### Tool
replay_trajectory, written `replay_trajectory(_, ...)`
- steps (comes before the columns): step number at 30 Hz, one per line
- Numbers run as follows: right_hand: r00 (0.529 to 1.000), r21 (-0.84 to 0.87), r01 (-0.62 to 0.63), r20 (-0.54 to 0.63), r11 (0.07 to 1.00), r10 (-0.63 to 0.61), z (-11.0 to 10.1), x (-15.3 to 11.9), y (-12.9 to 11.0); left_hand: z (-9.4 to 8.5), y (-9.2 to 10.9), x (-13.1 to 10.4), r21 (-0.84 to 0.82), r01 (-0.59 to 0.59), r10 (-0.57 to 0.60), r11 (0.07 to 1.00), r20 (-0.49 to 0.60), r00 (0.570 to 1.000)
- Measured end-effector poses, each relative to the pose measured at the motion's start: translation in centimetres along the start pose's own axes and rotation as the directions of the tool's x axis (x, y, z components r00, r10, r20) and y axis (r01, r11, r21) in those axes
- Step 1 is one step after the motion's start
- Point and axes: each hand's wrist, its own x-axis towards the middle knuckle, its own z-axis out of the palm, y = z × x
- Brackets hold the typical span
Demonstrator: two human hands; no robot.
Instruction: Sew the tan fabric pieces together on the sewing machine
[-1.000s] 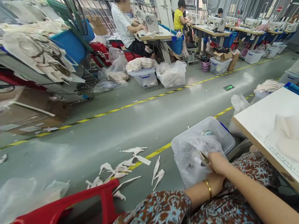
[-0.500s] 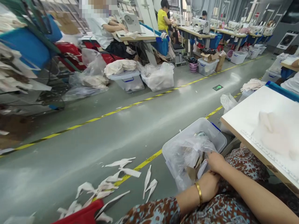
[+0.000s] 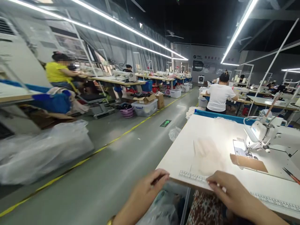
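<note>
My left hand (image 3: pixel 150 187) is just off the near left corner of the white sewing table (image 3: pixel 180 140), fingers curled and thumb against them; anything inside is hidden. At the table's front edge, beside the printed ruler strip (image 3: pixel 192 177), my right hand (image 3: pixel 231 192) has its fingers bent together, with a tiny white bit showing between thumb and finger. A pale, thin piece of fabric (image 3: pixel 208 156) lies ahead of both hands. Below the tabletop, a plastic bag (image 3: pixel 161 207) sits in a clear bin, partly covered by my left arm.
A lit sewing machine (image 3: pixel 260 137) stands on the right, a brown strip (image 3: pixel 248 162) before it and orange-handled snips (image 3: pixel 292 175) nearby. A person in white (image 3: pixel 219 97) sits ahead. Left of the aisle are a large plastic bag (image 3: pixel 47 153) and a bin (image 3: pixel 145 107).
Both hands have left the bag in the bin and risen to the table edge. The view has swung up and right, bringing the sewing machine into sight.
</note>
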Motion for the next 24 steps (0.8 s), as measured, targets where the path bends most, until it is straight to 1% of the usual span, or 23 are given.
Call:
replay_trajectory(2,0.979,-0.016,-0.169,-0.116,0.985,0.166,-2.7,0.2,2.1,0.6,3.1,4.3,0.033,-0.123,0.122,0.992,0.035,0.992)
replay_trajectory(4,0.948,-0.04,-0.279,-0.17,0.959,0.269,-4.6,0.6,4.1,2.2,5.9,8.5,0.079,-0.265,0.259,0.961,0.079,0.963)
replay_trajectory(6,0.928,-0.069,-0.342,-0.18,0.937,0.325,-5.9,1.2,5.7,4.3,8.1,12.2,0.181,-0.424,0.409,0.887,0.118,0.905)
replay_trajectory(7,0.922,-0.08,-0.361,-0.179,0.929,0.343,-6.4,1.6,6.4,5.4,8.9,13.8,0.248,-0.495,0.468,0.833,0.162,0.869)
replay_trajectory(9,0.914,-0.092,-0.385,-0.176,0.918,0.366,-6.9,2.6,7.7,7.6,10.1,16.2,0.279,-0.545,0.498,0.791,0.225,0.838)
replay_trajectory(11,0.904,-0.104,-0.412,-0.168,0.905,0.392,-7.1,3.8,8.7,9.3,10.6,17.4,0.303,-0.571,0.492,0.763,0.301,0.817)
replay_trajectory(12,0.899,-0.108,-0.427,-0.161,0.898,0.408,-7.2,4.6,9.2,9.8,10.7,17.7,0.32,-0.578,0.478,0.751,0.34,0.81)
replay_trajectory(14,0.885,-0.113,-0.458,-0.145,0.882,0.441,-7.1,6.0,10.0,10.4,10.5,17.7,0.367,-0.58,0.434,0.727,0.408,0.803)
replay_trajectory(17,0.873,-0.121,-0.485,-0.115,0.866,0.473,-6.6,8.0,10.7,10.0,10.3,16.7,0.439,-0.565,0.36,0.699,0.467,0.808)
replay_trajectory(19,0.874,-0.131,-0.486,-0.093,0.864,0.477,-5.9,9.0,10.6,9.6,10.3,15.5,0.481,-0.545,0.328,0.686,0.464,0.823)
replay_trajectory(21,0.878,-0.137,-0.479,-0.07,0.867,0.474,-5.2,9.6,10.1,9.7,10.7,14.0,0.496,-0.53,0.324,0.688,0.443,0.836)
replay_trajectory(22,0.88,-0.135,-0.475,-0.058,0.869,0.472,-4.9,9.7,9.8,10.0,10.9,13.2,0.489,-0.528,0.327,0.695,0.438,0.837)
replay_trajectory(24,0.881,-0.117,-0.472,-0.037,0.874,0.471,-4.2,9.9,9.3,11.3,11.2,11.6,0.455,-0.529,0.312,0.716,0.47,0.826)
